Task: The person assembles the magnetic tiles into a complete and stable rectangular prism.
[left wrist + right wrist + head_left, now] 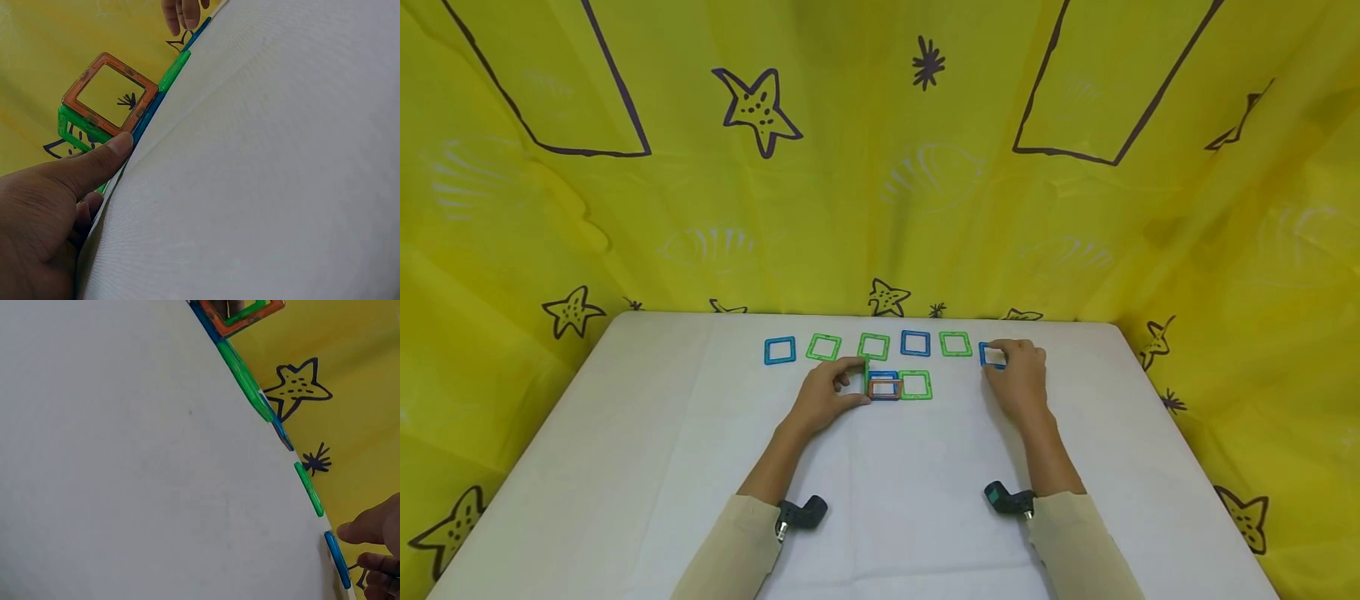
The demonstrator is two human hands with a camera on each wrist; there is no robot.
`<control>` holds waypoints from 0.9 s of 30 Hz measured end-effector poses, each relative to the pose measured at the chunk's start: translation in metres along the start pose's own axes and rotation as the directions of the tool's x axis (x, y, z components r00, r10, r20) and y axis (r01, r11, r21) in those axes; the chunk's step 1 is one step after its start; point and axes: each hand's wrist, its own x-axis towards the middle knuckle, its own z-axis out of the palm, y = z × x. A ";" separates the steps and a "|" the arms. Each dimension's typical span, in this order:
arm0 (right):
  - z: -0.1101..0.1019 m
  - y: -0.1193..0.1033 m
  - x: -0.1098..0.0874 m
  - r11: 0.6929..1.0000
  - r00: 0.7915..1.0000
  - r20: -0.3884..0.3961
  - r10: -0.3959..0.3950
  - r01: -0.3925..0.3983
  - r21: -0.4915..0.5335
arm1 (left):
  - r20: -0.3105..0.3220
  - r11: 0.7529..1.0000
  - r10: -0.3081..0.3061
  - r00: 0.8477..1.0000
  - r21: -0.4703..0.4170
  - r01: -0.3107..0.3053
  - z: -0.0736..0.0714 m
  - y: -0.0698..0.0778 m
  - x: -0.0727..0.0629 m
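Note:
In the head view my left hand (pixel 827 392) grips an upright green magnetic tile (pixel 867 375), with the thumb at its near edge and a finger at its far edge. An orange tile (pixel 150 92) stands upright beside it, meeting the green one at a corner; my left thumb (pixel 120 144) is at its lower corner. Beneath them lies a flat blue tile (pixel 883 374), joined to a flat green tile (pixel 928 386) on its right. My right hand (pixel 1021 375) is over the rightmost blue tile (pixel 337 559), which lies flat, thumb and fingers apart around its edge.
Behind the joined tiles runs a row of separate flat square tiles: a blue one (pixel 767 351) at the left end, several green ones, and another blue one (pixel 904 343). A white cloth covers the table (pixel 910 500). A yellow patterned curtain (pixel 850 208) hangs behind it.

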 end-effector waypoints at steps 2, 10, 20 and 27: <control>0.000 0.006 0.000 1.000 0.999 -0.023 0.024 -0.024 0.014 | 0.001 1.000 -0.001 1.000 -0.002 0.001 0.000 0.000 0.000; -0.002 0.024 0.006 0.997 0.998 0.017 0.064 -0.064 -0.042 | 0.004 1.000 0.002 1.000 -0.001 -0.002 0.000 -0.001 0.000; -0.002 0.030 0.008 0.996 0.996 0.027 0.087 -0.088 0.012 | -0.002 1.000 0.002 1.000 0.001 -0.002 0.000 0.000 0.001; -0.011 0.029 0.005 0.975 0.996 0.029 0.080 -0.084 0.203 | -0.001 1.000 0.004 1.000 -0.001 -0.004 0.000 -0.001 0.001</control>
